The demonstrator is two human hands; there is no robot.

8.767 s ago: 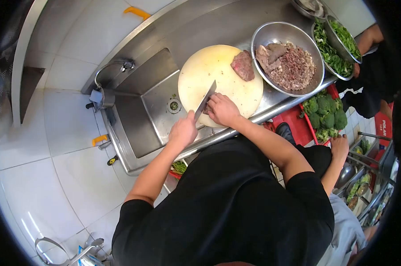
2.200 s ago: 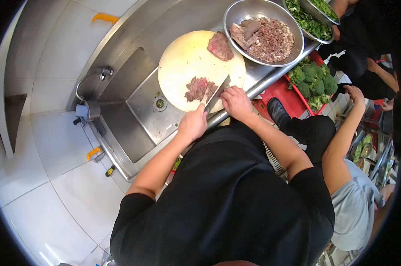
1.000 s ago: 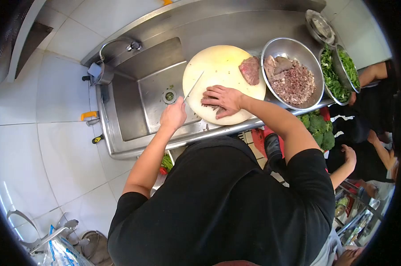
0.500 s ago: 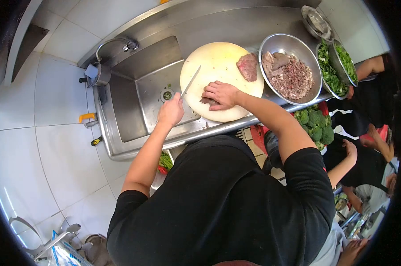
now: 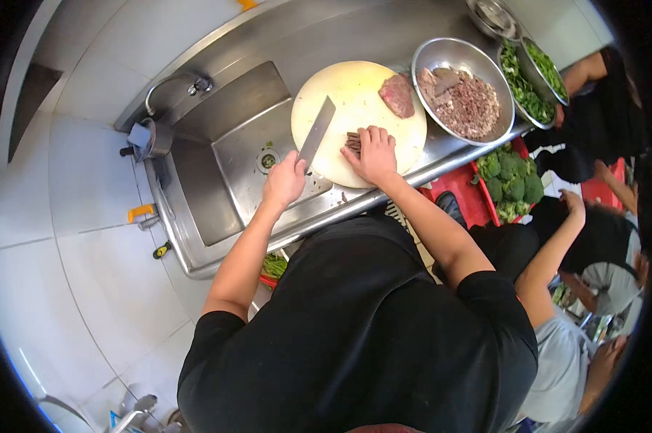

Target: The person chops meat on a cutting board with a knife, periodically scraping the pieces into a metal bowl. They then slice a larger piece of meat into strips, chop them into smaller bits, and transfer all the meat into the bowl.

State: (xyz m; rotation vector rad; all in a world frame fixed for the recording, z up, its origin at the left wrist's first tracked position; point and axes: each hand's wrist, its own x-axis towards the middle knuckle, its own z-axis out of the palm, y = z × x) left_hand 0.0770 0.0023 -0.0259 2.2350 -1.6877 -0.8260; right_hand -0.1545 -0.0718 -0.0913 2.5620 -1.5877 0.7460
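Observation:
My left hand (image 5: 284, 184) is closed around the handle of a cleaver (image 5: 317, 133), its broad blade slanting up over the left part of a round white cutting board (image 5: 333, 90). On the board, my right hand (image 5: 375, 155) holds a small stack of dark sliced meat (image 5: 353, 143) between its thumb and fingers. The blade is apart from this meat. A larger red piece of meat (image 5: 397, 97) lies near the board's right edge. Just beside it stands a metal bowl (image 5: 430, 52) with chopped meat (image 5: 474, 108) and a few bigger pieces.
The board rests across the edge of a steel sink (image 5: 243, 123) with a tap (image 5: 199, 85). Bowls of cut greens (image 5: 521, 83) stand to the right. Below the counter, broccoli (image 5: 510, 180) fills a red crate (image 5: 470, 195). Other people work close by on the right.
The cleaver has turned, so its broad face shows now. My right hand has shifted right with fingers pointing away from me, uncovering sliced meat. The view has tilted slightly.

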